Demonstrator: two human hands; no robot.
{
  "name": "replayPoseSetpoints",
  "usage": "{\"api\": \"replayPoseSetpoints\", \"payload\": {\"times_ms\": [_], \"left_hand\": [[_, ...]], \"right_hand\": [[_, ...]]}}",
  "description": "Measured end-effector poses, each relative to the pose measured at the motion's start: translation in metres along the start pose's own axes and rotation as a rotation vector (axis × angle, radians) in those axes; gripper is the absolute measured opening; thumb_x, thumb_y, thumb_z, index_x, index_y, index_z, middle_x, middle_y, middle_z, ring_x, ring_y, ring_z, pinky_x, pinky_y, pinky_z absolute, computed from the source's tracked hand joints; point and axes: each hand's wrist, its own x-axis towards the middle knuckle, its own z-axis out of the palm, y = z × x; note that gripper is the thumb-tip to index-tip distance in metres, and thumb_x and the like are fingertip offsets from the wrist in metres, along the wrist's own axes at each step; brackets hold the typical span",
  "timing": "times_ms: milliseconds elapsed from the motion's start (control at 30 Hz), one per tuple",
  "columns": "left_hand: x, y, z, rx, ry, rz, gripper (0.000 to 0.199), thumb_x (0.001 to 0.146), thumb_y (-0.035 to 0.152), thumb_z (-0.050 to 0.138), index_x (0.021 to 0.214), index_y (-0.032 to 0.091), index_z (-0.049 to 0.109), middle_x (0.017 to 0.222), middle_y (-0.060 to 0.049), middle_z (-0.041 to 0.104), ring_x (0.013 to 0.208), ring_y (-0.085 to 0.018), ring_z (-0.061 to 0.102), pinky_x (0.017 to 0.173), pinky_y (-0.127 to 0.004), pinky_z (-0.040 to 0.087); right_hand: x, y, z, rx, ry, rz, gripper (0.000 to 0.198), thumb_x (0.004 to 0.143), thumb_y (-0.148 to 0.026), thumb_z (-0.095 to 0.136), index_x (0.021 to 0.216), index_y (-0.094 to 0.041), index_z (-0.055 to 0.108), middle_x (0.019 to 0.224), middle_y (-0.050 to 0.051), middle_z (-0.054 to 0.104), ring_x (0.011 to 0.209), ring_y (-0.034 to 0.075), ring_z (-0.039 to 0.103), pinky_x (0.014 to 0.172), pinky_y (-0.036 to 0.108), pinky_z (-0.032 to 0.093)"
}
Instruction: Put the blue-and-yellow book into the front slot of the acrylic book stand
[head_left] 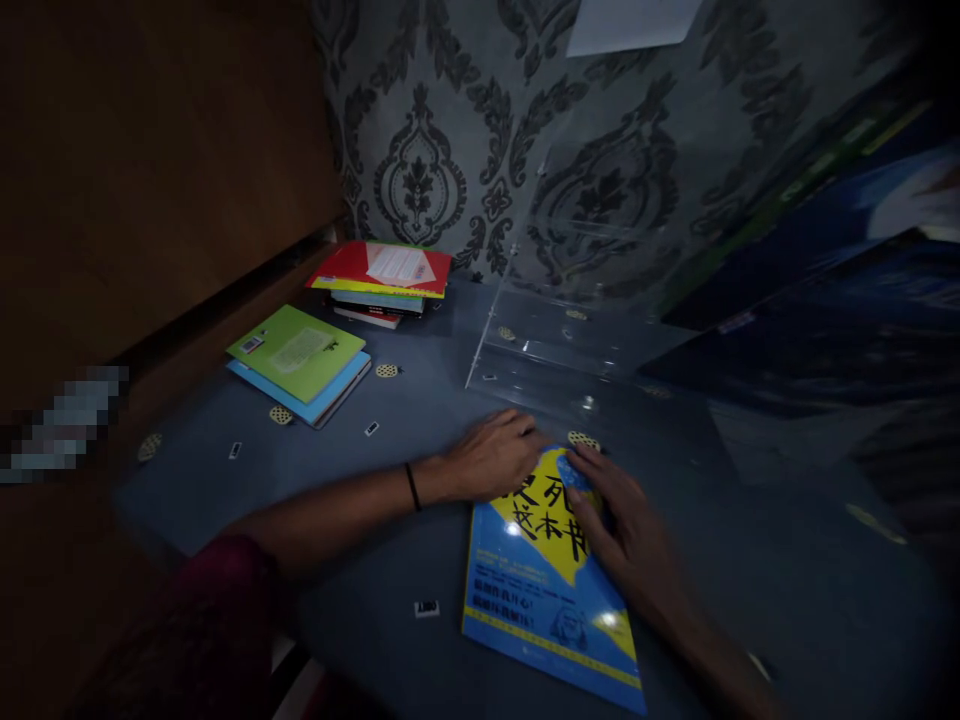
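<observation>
A blue and yellow paperback book (525, 590) with large black Chinese characters lies cover up on the grey table. Over its top left corner rests my left hand (499, 455), fingers curled and slightly blurred; whether they pinch anything is hidden. My right hand (619, 515) lies along the book's upper right side, its fingers stretched out and the thumb on the cover. Just beyond both hands stands a clear acrylic rack (555, 375).
At the back left is a stack of books (379, 280) topped by a red and yellow one. Closer in, a green book (300, 350) lies on a light-blue book (337, 395). A wooden panel (150, 150) borders the left; large dark-blue items (817, 270) stand at right.
</observation>
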Motion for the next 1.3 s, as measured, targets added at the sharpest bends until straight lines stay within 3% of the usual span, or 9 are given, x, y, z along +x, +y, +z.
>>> {"api": "replayPoseSetpoints", "payload": {"times_ms": [267, 533, 833, 1100, 1300], "left_hand": [[-0.002, 0.001, -0.002, -0.022, 0.006, 0.001, 0.029, 0.103, 0.018, 0.043, 0.119, 0.010, 0.065, 0.103, -0.010, 0.062, 0.098, -0.022, 0.056, 0.094, -0.035, 0.049], [-0.002, 0.000, 0.001, -0.067, 0.010, -0.015, 0.029, 0.103, 0.018, 0.040, 0.115, 0.014, 0.066, 0.102, -0.009, 0.061, 0.098, -0.022, 0.053, 0.090, -0.035, 0.047], [-0.004, -0.003, 0.015, -0.157, 0.125, 0.007, 0.028, 0.103, 0.020, 0.041, 0.111, 0.019, 0.068, 0.098, -0.007, 0.061, 0.095, -0.021, 0.055, 0.085, -0.035, 0.048], [-0.002, 0.009, 0.006, -0.119, 0.027, -0.019, 0.032, 0.096, 0.010, 0.044, 0.115, 0.019, 0.068, 0.106, -0.008, 0.062, 0.100, -0.024, 0.056, 0.089, -0.038, 0.048], [0.000, 0.015, 0.010, -0.056, 0.013, -0.067, 0.036, 0.094, 0.008, 0.046, 0.121, 0.020, 0.067, 0.112, -0.010, 0.062, 0.107, -0.027, 0.056, 0.098, -0.045, 0.049]], "right_hand": [[-0.029, 0.001, -0.001, -0.028, -0.024, 0.003, 0.048, 0.104, -0.039, 0.044, 0.149, -0.023, 0.051, 0.151, 0.014, 0.054, 0.136, 0.032, 0.055, 0.107, 0.058, 0.051], [-0.029, -0.002, -0.003, 0.002, -0.081, 0.069, 0.051, 0.103, -0.041, 0.043, 0.149, -0.023, 0.053, 0.154, 0.012, 0.051, 0.138, 0.032, 0.053, 0.112, 0.056, 0.047], [-0.032, -0.016, -0.017, 0.061, -0.098, 0.141, 0.047, 0.103, -0.037, 0.049, 0.146, -0.021, 0.057, 0.152, 0.013, 0.053, 0.139, 0.028, 0.053, 0.114, 0.048, 0.047], [-0.036, -0.015, -0.021, 0.117, -0.033, 0.180, 0.036, 0.101, -0.031, 0.053, 0.134, -0.025, 0.067, 0.139, 0.012, 0.064, 0.129, 0.027, 0.061, 0.109, 0.047, 0.052], [-0.033, -0.018, -0.025, 0.096, -0.040, 0.211, 0.036, 0.102, -0.035, 0.053, 0.134, -0.026, 0.066, 0.142, 0.012, 0.062, 0.131, 0.027, 0.060, 0.109, 0.044, 0.053]]}}
